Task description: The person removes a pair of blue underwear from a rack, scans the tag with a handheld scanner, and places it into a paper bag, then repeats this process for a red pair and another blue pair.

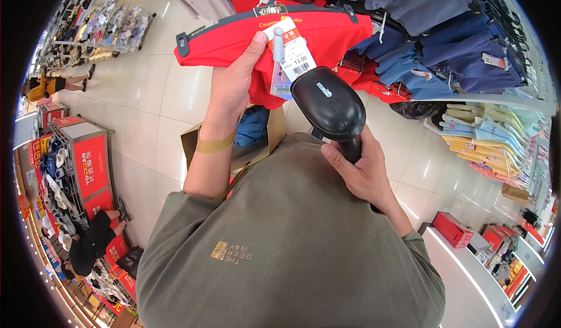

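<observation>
My left hand is closed on a pair of red shorts, its thumb pressing the white price tag against the cloth. The shorts hang from a dark clip hanger, gripped at both ends of the waistband. The tag reads 13.00 and has a barcode; a grey security tag and a purple label are beside it. In my right hand is a black barcode scanner, fingers wrapped round its handle. The scanner's head overlaps the tag's lower edge in this view.
Below my left forearm stands a cardboard box with blue clothing inside. A rack of blue shorts is at upper right, pale folded garments below it. A person in black is by the shoe display at left.
</observation>
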Tool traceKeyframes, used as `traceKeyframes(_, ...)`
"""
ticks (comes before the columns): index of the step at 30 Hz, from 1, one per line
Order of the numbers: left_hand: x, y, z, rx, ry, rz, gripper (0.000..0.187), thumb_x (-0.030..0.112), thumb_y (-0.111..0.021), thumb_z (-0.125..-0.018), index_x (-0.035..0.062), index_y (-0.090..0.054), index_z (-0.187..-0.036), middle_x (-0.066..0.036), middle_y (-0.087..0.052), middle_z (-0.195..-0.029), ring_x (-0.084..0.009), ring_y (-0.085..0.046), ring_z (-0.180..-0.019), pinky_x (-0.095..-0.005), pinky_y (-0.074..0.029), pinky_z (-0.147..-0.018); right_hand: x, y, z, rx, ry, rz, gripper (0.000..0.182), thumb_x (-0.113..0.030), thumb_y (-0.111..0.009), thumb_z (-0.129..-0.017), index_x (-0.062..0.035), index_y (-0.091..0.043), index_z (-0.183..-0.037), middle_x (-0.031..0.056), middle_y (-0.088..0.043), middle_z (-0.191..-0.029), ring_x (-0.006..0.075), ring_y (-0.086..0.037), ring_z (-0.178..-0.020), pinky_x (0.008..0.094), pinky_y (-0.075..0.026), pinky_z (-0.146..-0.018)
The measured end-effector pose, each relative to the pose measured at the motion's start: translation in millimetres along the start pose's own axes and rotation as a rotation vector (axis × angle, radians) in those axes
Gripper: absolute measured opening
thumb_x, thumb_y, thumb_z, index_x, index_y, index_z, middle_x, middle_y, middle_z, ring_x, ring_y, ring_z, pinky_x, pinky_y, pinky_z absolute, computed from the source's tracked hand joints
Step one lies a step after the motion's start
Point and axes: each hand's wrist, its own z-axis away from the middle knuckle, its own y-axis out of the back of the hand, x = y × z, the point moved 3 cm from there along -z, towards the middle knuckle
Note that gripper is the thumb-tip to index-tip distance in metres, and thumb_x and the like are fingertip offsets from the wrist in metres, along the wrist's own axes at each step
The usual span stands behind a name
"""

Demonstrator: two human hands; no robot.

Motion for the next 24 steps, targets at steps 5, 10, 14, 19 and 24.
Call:
traceKeyframes(5,-0.3,-0.3,1.0,0.001,0.001,0.004,0.029,0.014,-0.066,-0.093,-0.0018,-0.061,-0.117,-0.011,-0.066,-0.114,-0.0173,-0.064,-0.102,-0.0326,-0.053,-0.088,2.2,0.1,0.9,0.011,-0.002,-0.005,0.038,-0.02,-0.067,-0.091,-0.0009,-0.052,-0.119,0.0133,-0.067,-0.092,0.0222,-0.064,-0.085,0.032,-0.047,-0.08)
traceKeyframes(10,-0.5,1.4,2.2,0.022,0.001,-0.013,0.028,0.014,-0.066,-0.093,-0.0014,-0.062,-0.117,-0.011,-0.066,-0.113,-0.0171,-0.064,-0.102,-0.0327,-0.053,-0.088,54.1,17.4,-1.8,0.242,-0.164,-0.127,0.035,-0.019,-0.071,-0.087,-0.0032,-0.053,-0.114,0.0021,-0.061,-0.08,0.0106,-0.057,-0.069,0.0267,-0.047,-0.064)
traceKeyframes(14,-0.2,1.8,4.2,0.014,-0.009,0.002,0.028,0.014,-0.066,-0.093,-0.0011,-0.062,-0.117,-0.01,-0.067,-0.113,-0.0168,-0.064,-0.101,-0.0325,-0.053,-0.088,171.2,40.5,-25.4,0.324,-0.341,-0.264,0.026,-0.016,-0.068,-0.088,-0.004,-0.051,-0.103,0.0033,-0.056,-0.071,0.0107,-0.056,-0.056,0.028,-0.046,-0.049)
traceKeyframes(19,0.7,1.0,6.5,0.005,-0.007,0.001,0.028,0.014,-0.066,-0.093,-0.0011,-0.061,-0.117,-0.01,-0.067,-0.113,-0.0171,-0.064,-0.102,-0.0327,-0.053,-0.088,355.6,17.7,3.1,0.28,-0.786,-0.467,0.024,-0.022,-0.063,-0.09,-0.0023,-0.053,-0.101,0.0042,-0.055,-0.068,0.0145,-0.06,-0.062,0.0289,-0.05,-0.052)
traceKeyframes(24,1.0,-0.4,7.8,0.02,-0.011,-0.014,0.029,0.014,-0.066,-0.093,-0.0013,-0.061,-0.117,-0.011,-0.066,-0.114,-0.0178,-0.064,-0.102,-0.0331,-0.053,-0.088,449.5,-12.7,52.8,0.043,-0.774,-0.075,0.03,-0.027,-0.061,-0.09,0.0007,-0.071,-0.095,0.0088,-0.068,-0.086,0.017,-0.064,-0.077,0.0315,-0.052,-0.069)
